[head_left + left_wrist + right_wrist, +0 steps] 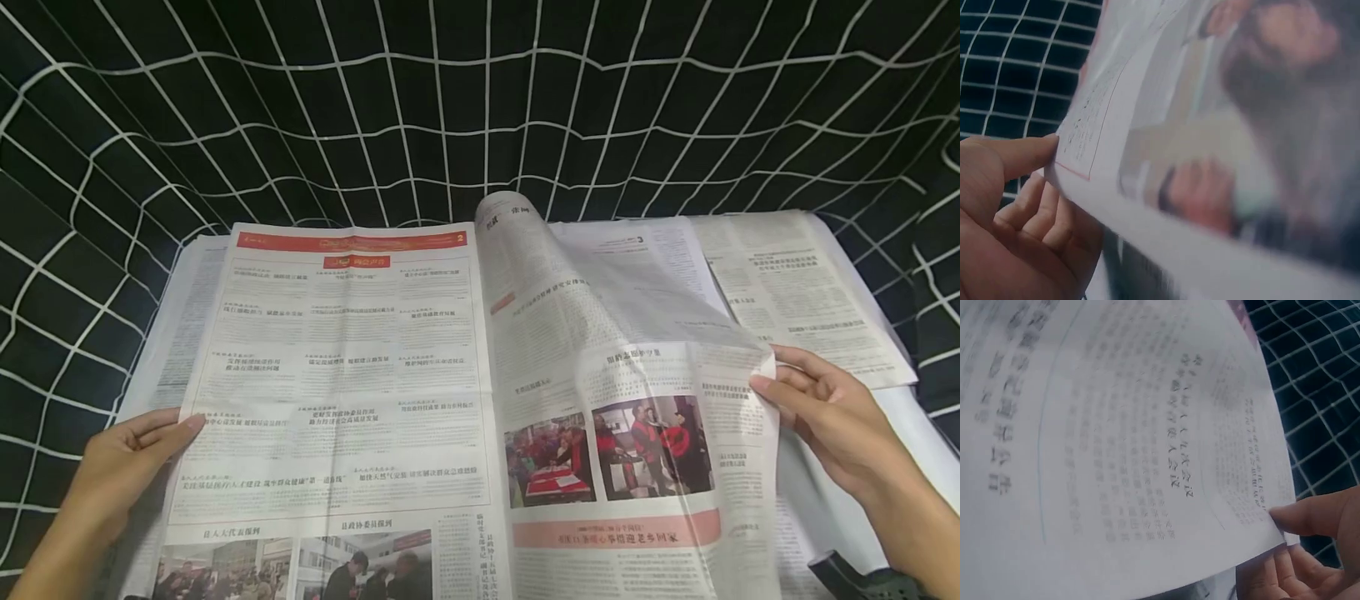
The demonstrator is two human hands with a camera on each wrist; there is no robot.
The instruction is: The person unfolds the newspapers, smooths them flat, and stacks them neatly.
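A wide newspaper (352,333) is spread open between both hands in the head view, its right page bowed and its top curling over near the fold. At the left edge my left hand (131,462) pinches the paper between thumb and fingers. The left wrist view has that same hand (1022,212) on the edge, beside a large blurred photo. My right hand (840,417) pinches the right page's outer edge, and in the right wrist view the thumb of this hand (1310,544) presses on the printed sheet (1116,456). The newspaper's bottom edge lies outside the head view.
Under and behind the open pages lie more newspaper sheets (802,292) on the right and another printed sheet (183,308) on the left. A white surface (907,433) shows at the right. Black cloth with a white grid (465,100) rises behind. A dark wristband (862,575) circles the right wrist.
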